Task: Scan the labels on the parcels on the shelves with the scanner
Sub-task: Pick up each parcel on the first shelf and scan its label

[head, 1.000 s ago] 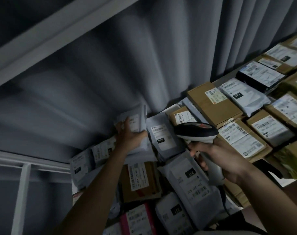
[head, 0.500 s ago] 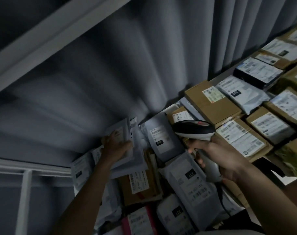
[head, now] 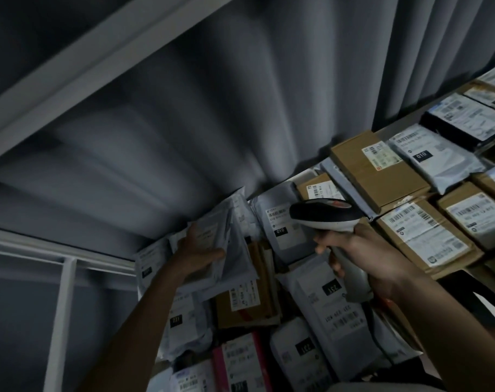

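My left hand (head: 196, 254) grips a thin grey mailer (head: 229, 241) at the back left of the shelf, tilting it up against the curtain. My right hand (head: 365, 253) holds the black-and-white scanner (head: 324, 215) by its grey handle, its head pointing left towards that mailer. Between the two hands stands a grey bag with a "010" label (head: 280, 222). Below the scanner lies a grey bag marked "231" (head: 334, 304). Labelled cardboard boxes (head: 421, 233) fill the shelf to the right.
A grey curtain (head: 240, 108) hangs behind the shelf. The white shelf frame (head: 62, 306) runs down the left side, and a white beam (head: 71, 75) crosses overhead. More mailers, a brown envelope (head: 246, 301) and a pink parcel (head: 220, 366) crowd the front.
My left hand has slid the thin mailer leftward and tipped it up against the curtain. The scanner and my right hand have stayed about where they were.
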